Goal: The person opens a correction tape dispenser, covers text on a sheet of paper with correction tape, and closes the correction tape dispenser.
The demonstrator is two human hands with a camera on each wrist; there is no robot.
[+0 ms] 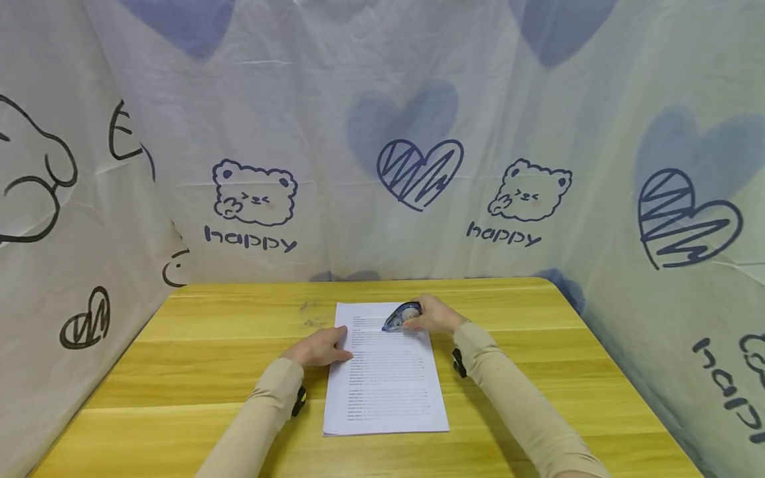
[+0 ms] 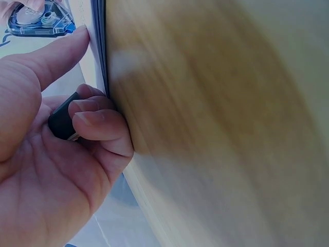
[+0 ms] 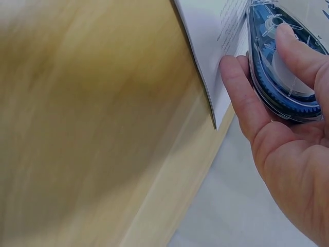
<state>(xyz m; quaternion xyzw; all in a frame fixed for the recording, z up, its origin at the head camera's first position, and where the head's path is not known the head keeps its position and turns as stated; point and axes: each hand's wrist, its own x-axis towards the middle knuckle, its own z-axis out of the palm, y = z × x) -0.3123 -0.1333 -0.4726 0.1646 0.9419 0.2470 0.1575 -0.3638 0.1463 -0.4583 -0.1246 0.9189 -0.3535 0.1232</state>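
A stack of printed paper [image 1: 391,382] lies on the table. My right hand [image 1: 439,316] grips a translucent blue correction tape dispenser [image 1: 402,317], its tip at a text line in the upper part of the page. The right wrist view shows the thumb on one side of the dispenser [image 3: 282,67] and a fingertip touching the paper [image 3: 208,56]. At the left edge of the stack, my left hand [image 1: 319,348] rests its thumb on the sheet. In the left wrist view its other fingers curl round a small dark object [image 2: 63,121].
The yellow wood-grain table [image 1: 197,372] extends on both sides of the stack. White curtains [image 1: 335,133] with hearts, bear faces and "happy" lettering hang behind and at both sides. Faint dark smudges [image 1: 313,323] mark the tabletop left of the paper.
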